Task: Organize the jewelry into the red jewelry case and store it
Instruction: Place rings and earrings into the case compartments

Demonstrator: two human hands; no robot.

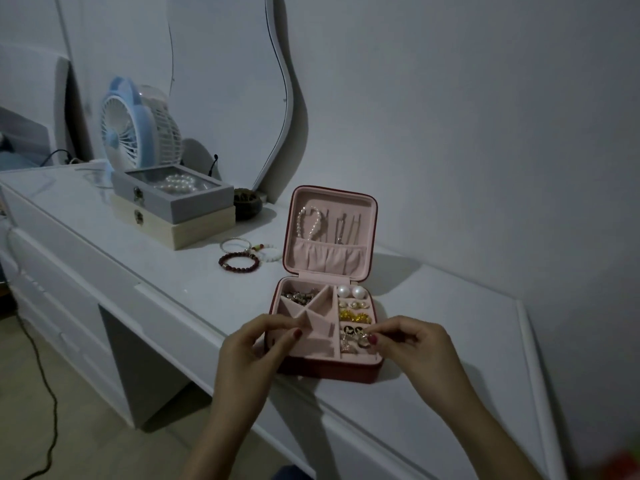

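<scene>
Red jewelry case (332, 370) open on counter (433, 341). Right hand (415, 344) fingers pinching small ring (363, 342) over front-right compartment; left hand (252, 344) fingers pinched together, contents unclear.

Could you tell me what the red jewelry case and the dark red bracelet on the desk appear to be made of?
The red jewelry case looks like faux leather outside, going by its smooth, faintly shiny shell, with a matte pink velvety lining. The dark red bracelet seems strung from round polished beads, perhaps stone or glass; the dim light leaves it open.
</scene>
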